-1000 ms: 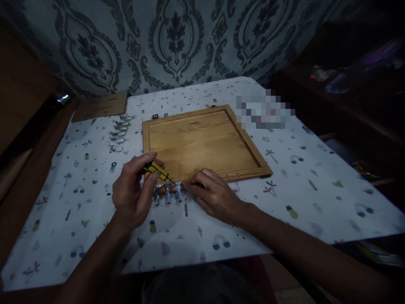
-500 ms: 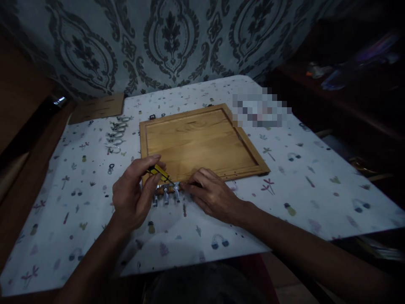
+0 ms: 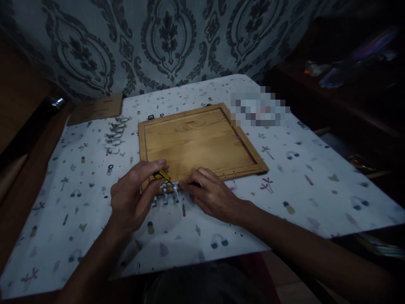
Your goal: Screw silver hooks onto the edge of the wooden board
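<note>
My left hand (image 3: 131, 192) is closed around a small yellow-and-black screwdriver (image 3: 162, 175), its tip at the rightmost of the metal hooks (image 3: 175, 190) visible along the near edge of a framed wooden panel (image 3: 196, 143). Fingers of my right hand (image 3: 210, 191) are pinched together at the right end of that hook row. What lies between those fingertips is hidden. The panel rests flat on the table, and the hooks hang over its near edge.
Several loose silver hooks (image 3: 116, 133) lie in a row left of the panel. Behind them is a flat piece of brown cardboard (image 3: 98, 109). A blurred-out item (image 3: 259, 107) sits at the back right of the printed tablecloth (image 3: 303, 198). A patterned curtain (image 3: 167, 38) hangs behind.
My left hand has changed its hold on the screwdriver, with the handle standing slightly steeper and its fingers further forward. The right hand stays at the hook row. The view has shifted slightly.
</note>
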A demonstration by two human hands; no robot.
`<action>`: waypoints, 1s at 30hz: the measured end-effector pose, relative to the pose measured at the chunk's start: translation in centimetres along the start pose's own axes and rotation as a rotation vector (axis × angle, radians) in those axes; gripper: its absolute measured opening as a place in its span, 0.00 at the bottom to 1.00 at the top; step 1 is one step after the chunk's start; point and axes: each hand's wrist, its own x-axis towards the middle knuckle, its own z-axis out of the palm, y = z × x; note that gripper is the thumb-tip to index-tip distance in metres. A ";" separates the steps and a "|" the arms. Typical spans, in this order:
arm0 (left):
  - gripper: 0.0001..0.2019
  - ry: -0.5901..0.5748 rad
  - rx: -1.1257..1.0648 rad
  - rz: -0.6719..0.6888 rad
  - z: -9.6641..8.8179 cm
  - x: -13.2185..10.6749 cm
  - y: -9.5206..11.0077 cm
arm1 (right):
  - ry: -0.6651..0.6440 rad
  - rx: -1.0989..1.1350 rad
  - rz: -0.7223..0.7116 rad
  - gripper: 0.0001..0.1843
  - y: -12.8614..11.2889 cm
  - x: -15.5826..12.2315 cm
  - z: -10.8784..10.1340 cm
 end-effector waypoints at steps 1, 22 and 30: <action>0.22 0.004 -0.001 -0.002 0.0 0.0 0.0 | -0.001 -0.001 0.000 0.12 0.0 0.0 0.0; 0.21 -0.015 0.012 0.010 0.0 0.4 0.2 | 0.006 -0.011 -0.023 0.12 0.0 0.0 -0.1; 0.20 -0.095 0.114 0.040 -0.1 1.1 0.3 | -0.006 -0.006 -0.008 0.12 0.2 -0.2 0.0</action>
